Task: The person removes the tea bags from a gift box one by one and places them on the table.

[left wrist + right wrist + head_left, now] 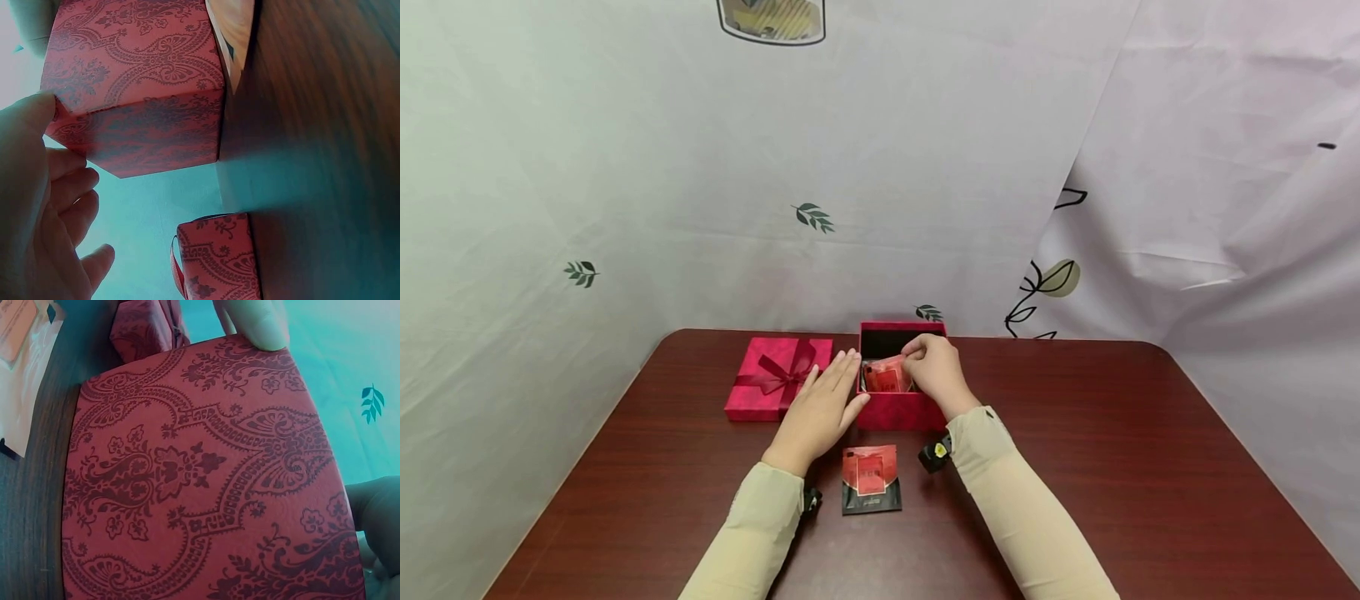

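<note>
From the head view, we saw the right hand (936,367) pinching a red sachet (886,377) inside the open box (901,411), the left hand (818,410) straight-fingered at its left side; a second sachet (871,480) lay before it on the worktop (1090,442), beribboned lid (760,393) to the left. From the left wrist, we saw the thumb touching the box, fingers loose. From the right wrist, we saw its patterned front hiding the pinch
</note>
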Action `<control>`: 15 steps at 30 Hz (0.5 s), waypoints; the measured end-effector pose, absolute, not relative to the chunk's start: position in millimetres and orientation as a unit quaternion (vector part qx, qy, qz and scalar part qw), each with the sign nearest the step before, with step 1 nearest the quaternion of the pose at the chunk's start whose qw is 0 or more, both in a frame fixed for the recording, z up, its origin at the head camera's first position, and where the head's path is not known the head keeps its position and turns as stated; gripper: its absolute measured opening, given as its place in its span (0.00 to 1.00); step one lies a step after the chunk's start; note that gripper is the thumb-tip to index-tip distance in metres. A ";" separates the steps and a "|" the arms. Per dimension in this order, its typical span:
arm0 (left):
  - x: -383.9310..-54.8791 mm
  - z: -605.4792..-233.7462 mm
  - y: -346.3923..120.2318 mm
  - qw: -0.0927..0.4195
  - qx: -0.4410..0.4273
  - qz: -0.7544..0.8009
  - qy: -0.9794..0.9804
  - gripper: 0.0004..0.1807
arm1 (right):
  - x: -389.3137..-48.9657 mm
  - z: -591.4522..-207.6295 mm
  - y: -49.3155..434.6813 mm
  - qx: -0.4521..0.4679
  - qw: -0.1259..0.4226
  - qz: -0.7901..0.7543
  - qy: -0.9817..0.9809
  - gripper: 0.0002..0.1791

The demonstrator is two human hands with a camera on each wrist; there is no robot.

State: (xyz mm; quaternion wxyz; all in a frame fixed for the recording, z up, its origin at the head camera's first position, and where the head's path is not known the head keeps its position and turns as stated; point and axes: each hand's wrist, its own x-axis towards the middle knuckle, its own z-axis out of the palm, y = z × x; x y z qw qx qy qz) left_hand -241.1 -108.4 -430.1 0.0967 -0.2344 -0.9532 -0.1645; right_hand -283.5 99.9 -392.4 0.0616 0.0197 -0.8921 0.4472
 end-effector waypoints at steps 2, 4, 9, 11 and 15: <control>-241.0 -429.3 -108.2 0.096 -0.234 -0.166 -0.953 0.38 | -282.6 -392.1 100.3 0.023 0.070 0.452 -0.889 0.05; -240.8 -428.5 -108.1 0.094 -0.234 -0.167 -0.953 0.38 | -282.1 -392.4 100.9 0.025 0.078 0.454 -0.887 0.05; -240.2 -428.0 -108.2 0.090 -0.233 -0.166 -0.954 0.38 | -280.8 -392.1 101.7 0.024 0.090 0.465 -0.880 0.05; -240.0 -428.0 -108.2 0.089 -0.233 -0.166 -0.954 0.38 | -280.5 -391.9 101.6 0.026 0.094 0.468 -0.878 0.05; -239.9 -427.8 -107.9 0.089 -0.233 -0.167 -0.954 0.38 | -281.0 -393.5 102.4 0.030 0.100 0.470 -0.877 0.04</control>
